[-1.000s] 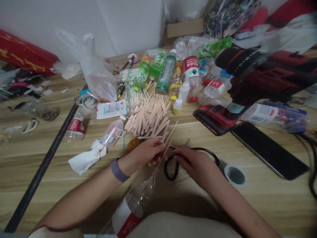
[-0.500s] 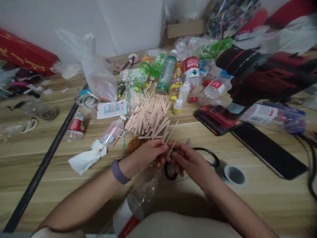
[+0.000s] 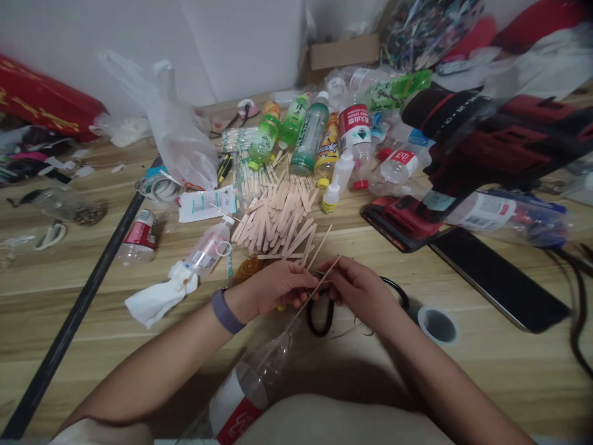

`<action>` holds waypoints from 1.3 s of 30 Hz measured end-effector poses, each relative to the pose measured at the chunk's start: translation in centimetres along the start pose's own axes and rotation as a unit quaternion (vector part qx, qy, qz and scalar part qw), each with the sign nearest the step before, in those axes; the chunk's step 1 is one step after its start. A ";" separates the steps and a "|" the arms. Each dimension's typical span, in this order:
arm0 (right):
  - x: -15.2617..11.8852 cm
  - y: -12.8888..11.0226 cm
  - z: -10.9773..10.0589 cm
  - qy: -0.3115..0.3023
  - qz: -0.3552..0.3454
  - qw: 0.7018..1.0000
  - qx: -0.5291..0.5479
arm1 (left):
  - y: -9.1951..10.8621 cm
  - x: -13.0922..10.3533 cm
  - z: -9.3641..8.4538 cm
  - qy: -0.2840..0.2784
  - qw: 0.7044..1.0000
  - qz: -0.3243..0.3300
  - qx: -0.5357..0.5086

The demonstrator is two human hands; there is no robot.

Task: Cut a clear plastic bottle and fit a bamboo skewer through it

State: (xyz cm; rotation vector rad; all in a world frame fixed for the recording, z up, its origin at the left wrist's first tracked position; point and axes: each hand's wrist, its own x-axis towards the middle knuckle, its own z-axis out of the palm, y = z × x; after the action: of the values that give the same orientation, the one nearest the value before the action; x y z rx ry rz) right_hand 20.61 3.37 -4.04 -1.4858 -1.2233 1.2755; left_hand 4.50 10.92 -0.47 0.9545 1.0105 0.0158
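My left hand (image 3: pixel 282 285), with a purple band at its wrist, is closed in a pinch beside a thin wooden skewer (image 3: pixel 319 283). On the skewer's other side, my right hand (image 3: pixel 354 281) is pinched too. A fine strand (image 3: pixel 325 282) stretches between the fingertips, crossing the skewer; its kind is too small to make out. The skewer slants down to the neck of a clear plastic bottle (image 3: pixel 264 368) with a red and white label, tilted against my body. Another skewer (image 3: pixel 321 244) pokes up behind the fingers. Black-handled scissors (image 3: pixel 320 318) lie partly hidden under my right hand.
Flat wooden sticks (image 3: pixel 282 213) are heaped beyond my hands, with several bottles (image 3: pixel 311 139) behind. A red and black power drill (image 3: pixel 449 148) and a phone (image 3: pixel 500 278) are at right, near a spool (image 3: pixel 438 326). A dark bar (image 3: pixel 78 315) crosses the left side.
My right hand has shifted slightly up and its fingers have closed in beside the skewer. The skewer's tip has moved right and up. My left hand stays almost in place.
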 end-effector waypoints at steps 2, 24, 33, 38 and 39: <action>-0.1 -0.2 -0.3 -0.002 -0.013 1.000 -0.021 | 0.0 0.1 0.0 -0.001 1.000 0.001 0.010; -1.0 -1.1 -1.8 -0.084 -0.064 0.983 -0.152 | -0.8 0.3 -0.7 -0.030 0.999 0.019 -0.002; -1.2 -1.1 -1.5 -0.061 -0.070 0.985 -0.143 | -0.9 0.6 -0.8 -0.037 0.999 0.032 0.005; -1.3 -1.0 -1.5 -0.066 -0.063 0.984 -0.154 | -0.9 0.6 -1.2 -0.043 0.999 0.014 0.009; -1.3 -1.0 -1.5 -0.067 -0.061 0.983 -0.160 | -0.8 0.6 -1.2 -0.048 0.999 0.011 0.006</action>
State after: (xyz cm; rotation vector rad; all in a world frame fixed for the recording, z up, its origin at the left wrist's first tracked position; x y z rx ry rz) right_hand 21.93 2.28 -2.56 -1.5383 -1.6457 1.1516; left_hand 3.60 11.48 -1.68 0.9687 0.9128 -0.0187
